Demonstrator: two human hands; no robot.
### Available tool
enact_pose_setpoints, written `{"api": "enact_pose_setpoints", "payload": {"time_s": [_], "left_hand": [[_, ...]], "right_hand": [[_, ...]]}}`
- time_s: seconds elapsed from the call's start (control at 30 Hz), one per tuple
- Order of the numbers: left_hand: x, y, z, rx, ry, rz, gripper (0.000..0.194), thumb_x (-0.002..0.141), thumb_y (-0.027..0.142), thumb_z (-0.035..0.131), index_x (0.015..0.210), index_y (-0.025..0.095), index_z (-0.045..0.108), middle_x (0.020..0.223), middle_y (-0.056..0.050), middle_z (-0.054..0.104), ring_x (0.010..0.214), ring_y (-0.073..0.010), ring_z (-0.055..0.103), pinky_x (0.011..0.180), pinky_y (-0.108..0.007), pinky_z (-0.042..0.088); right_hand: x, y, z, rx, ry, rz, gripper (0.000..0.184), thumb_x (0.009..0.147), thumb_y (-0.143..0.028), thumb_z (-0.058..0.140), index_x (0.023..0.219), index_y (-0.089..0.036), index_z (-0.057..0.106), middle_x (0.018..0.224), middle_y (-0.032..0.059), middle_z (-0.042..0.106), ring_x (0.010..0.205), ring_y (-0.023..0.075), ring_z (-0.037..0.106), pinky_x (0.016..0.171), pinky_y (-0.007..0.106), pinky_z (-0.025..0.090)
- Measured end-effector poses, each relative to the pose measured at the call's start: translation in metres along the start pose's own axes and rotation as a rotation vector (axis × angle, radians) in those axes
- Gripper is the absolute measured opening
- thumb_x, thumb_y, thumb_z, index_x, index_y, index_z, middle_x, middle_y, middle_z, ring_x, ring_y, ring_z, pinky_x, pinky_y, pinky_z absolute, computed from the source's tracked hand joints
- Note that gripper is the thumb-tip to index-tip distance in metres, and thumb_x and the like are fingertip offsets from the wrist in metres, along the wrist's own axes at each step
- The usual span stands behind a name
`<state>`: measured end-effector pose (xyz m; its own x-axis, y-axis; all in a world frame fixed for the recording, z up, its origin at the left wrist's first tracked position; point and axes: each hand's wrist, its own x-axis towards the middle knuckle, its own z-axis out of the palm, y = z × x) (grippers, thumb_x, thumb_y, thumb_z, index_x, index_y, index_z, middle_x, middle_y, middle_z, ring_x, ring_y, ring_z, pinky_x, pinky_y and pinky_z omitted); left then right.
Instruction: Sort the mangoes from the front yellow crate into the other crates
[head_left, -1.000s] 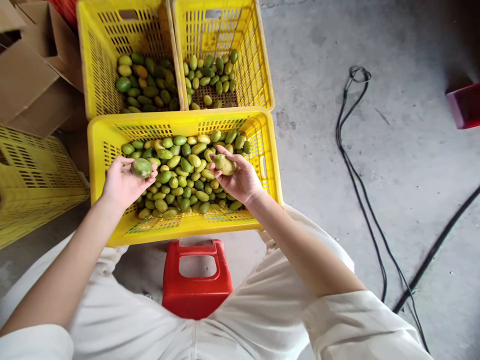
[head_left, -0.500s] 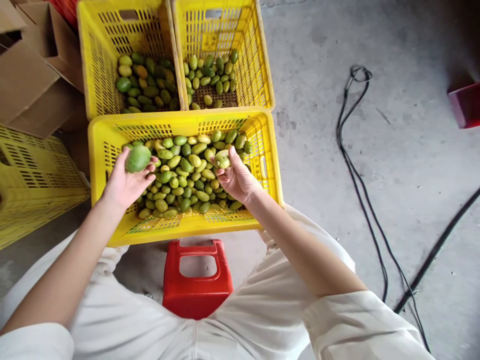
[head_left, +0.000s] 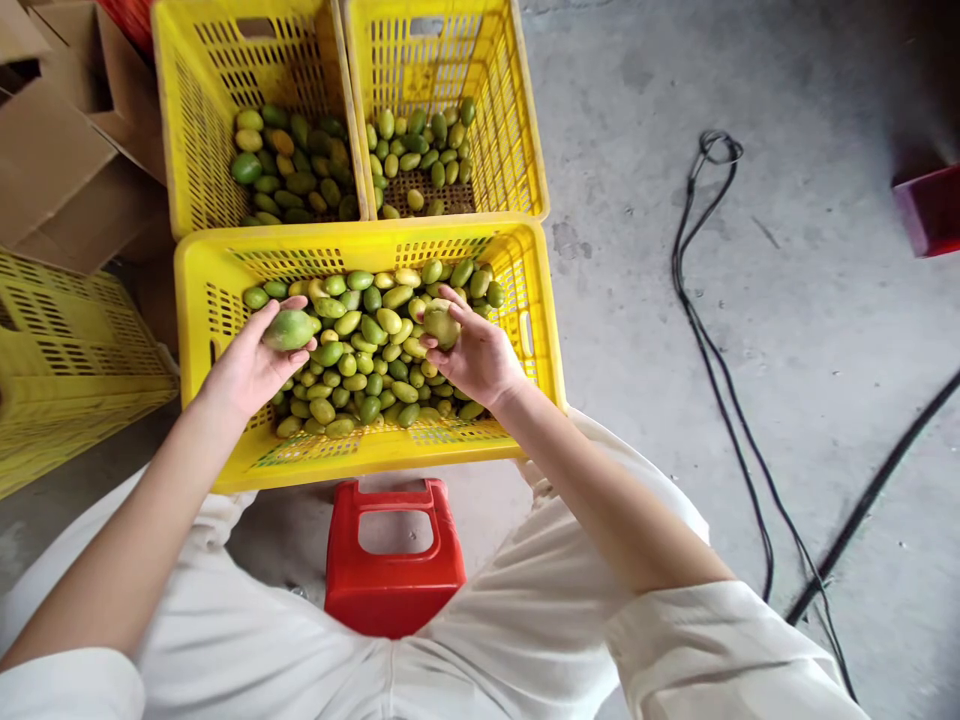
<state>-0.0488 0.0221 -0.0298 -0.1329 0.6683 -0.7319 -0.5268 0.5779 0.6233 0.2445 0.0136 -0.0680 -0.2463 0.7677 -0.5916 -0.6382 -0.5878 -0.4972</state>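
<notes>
My left hand (head_left: pixel 259 360) holds a green mango (head_left: pixel 289 330) between thumb and fingers, over the left part of a shallow yellow crate (head_left: pixel 300 465). In my right hand (head_left: pixel 480 350) is a yellowish-green mango (head_left: pixel 442 324), above the crate's right half. Both hands are raised over a heap of small green and yellow mangoes (head_left: pixel 371 330) lying in that crate. My fingers partly cover each held fruit.
Behind stand two deeper yellow crates, a left one (head_left: pixel 184 150) and a right one (head_left: pixel 517 120), with mangoes inside. A red plastic stool (head_left: pixel 394 600) is between my legs. Cardboard boxes (head_left: pixel 60 170) and another yellow crate (head_left: pixel 75 350) are at left; black cables (head_left: pixel 705 340) lie on the floor.
Both mangoes have been turned over in my fingers, showing different sides. My left hand's mango rose slightly and came back down. The crates and the heap look the same.
</notes>
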Motion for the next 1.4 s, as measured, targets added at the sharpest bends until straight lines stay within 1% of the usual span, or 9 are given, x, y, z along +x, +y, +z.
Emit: {"api": "enact_pose_setpoints", "payload": {"time_s": [0.2, 0.33, 0.47, 0.6, 0.7, 0.93, 1.13, 1.23, 1.4], "left_hand": [[0.01, 0.0, -0.009, -0.035, 0.0, -0.002, 0.025, 0.116, 0.036, 0.09, 0.102, 0.025, 0.074, 0.09, -0.002, 0.08, 0.064, -0.0124, 0.063, 0.051, -0.021, 0.043], [0.012, 0.0, -0.009, -0.064, 0.01, -0.022, 0.035, 0.121, 0.054, 0.083, 0.105, 0.025, 0.074, 0.089, -0.001, 0.076, 0.061, -0.0114, 0.058, 0.052, -0.02, 0.046], [0.004, 0.002, -0.003, -0.093, -0.006, -0.092, 0.037, 0.121, 0.056, 0.082, 0.106, 0.024, 0.076, 0.087, -0.002, 0.074, 0.065, -0.0136, 0.065, 0.052, -0.019, 0.05], [-0.004, 0.005, 0.001, -0.122, 0.008, -0.132, 0.029, 0.125, 0.036, 0.063, 0.108, 0.02, 0.08, 0.085, -0.006, 0.075, 0.061, -0.0145, 0.065, 0.047, -0.018, 0.047], [-0.004, 0.004, 0.0, -0.112, -0.018, -0.108, 0.021, 0.119, 0.031, 0.068, 0.111, 0.02, 0.084, 0.086, -0.007, 0.079, 0.062, -0.0168, 0.068, 0.049, -0.021, 0.051], [0.003, -0.003, -0.007, -0.107, -0.009, -0.015, 0.028, 0.119, 0.044, 0.083, 0.098, 0.025, 0.083, 0.092, -0.009, 0.086, 0.072, -0.0213, 0.076, 0.058, -0.027, 0.058], [0.005, -0.002, -0.005, -0.136, -0.026, 0.065, 0.051, 0.116, 0.071, 0.088, 0.092, 0.027, 0.079, 0.092, -0.005, 0.084, 0.067, -0.015, 0.066, 0.053, -0.023, 0.052], [0.004, -0.001, -0.003, -0.138, -0.007, 0.106, 0.05, 0.118, 0.067, 0.088, 0.089, 0.027, 0.077, 0.096, -0.004, 0.084, 0.07, -0.0145, 0.064, 0.054, -0.022, 0.052], [-0.002, 0.001, -0.003, -0.163, -0.03, 0.086, 0.035, 0.126, 0.055, 0.077, 0.103, 0.03, 0.084, 0.097, -0.004, 0.082, 0.077, -0.0163, 0.069, 0.059, -0.023, 0.055]], "right_hand": [[0.0, 0.001, -0.002, -0.119, 0.004, -0.027, 0.051, 0.093, -0.054, 0.112, 0.109, -0.027, 0.072, 0.099, -0.0002, 0.077, 0.068, 0.0115, 0.042, 0.053, 0.024, 0.038], [0.006, -0.001, -0.015, -0.08, 0.049, 0.004, 0.059, 0.1, -0.079, 0.101, 0.106, -0.029, 0.069, 0.082, -0.0022, 0.06, 0.067, 0.0162, 0.045, 0.052, 0.026, 0.04], [0.009, -0.003, -0.019, 0.021, 0.044, 0.046, 0.062, 0.108, -0.083, 0.088, 0.097, -0.029, 0.061, 0.075, -0.0041, 0.054, 0.06, 0.0134, 0.038, 0.046, 0.024, 0.039], [0.006, -0.004, -0.006, 0.076, 0.023, 0.052, 0.056, 0.115, -0.078, 0.081, 0.098, -0.028, 0.062, 0.086, 0.0021, 0.07, 0.068, 0.0152, 0.057, 0.046, 0.022, 0.044], [0.001, -0.003, 0.001, 0.032, 0.037, 0.032, 0.053, 0.118, -0.078, 0.08, 0.105, -0.028, 0.066, 0.094, 0.0043, 0.075, 0.07, 0.0165, 0.058, 0.047, 0.025, 0.042], [0.0, -0.005, -0.005, -0.067, 0.045, 0.041, 0.071, 0.111, -0.101, 0.074, 0.109, -0.03, 0.071, 0.075, -0.0033, 0.056, 0.064, 0.0161, 0.05, 0.05, 0.025, 0.037], [-0.003, -0.006, -0.001, 0.001, -0.05, 0.077, 0.052, 0.117, -0.079, 0.076, 0.126, -0.028, 0.079, 0.08, -0.004, 0.061, 0.061, 0.014, 0.046, 0.047, 0.021, 0.037], [-0.004, -0.004, 0.002, 0.015, -0.07, 0.109, 0.045, 0.116, -0.066, 0.079, 0.135, -0.026, 0.08, 0.09, -0.0005, 0.069, 0.067, 0.016, 0.055, 0.047, 0.022, 0.042], [-0.004, -0.001, 0.005, 0.002, -0.037, 0.026, 0.032, 0.109, -0.053, 0.093, 0.122, -0.028, 0.077, 0.101, 0.0022, 0.076, 0.082, 0.0177, 0.067, 0.057, 0.023, 0.056]]}}
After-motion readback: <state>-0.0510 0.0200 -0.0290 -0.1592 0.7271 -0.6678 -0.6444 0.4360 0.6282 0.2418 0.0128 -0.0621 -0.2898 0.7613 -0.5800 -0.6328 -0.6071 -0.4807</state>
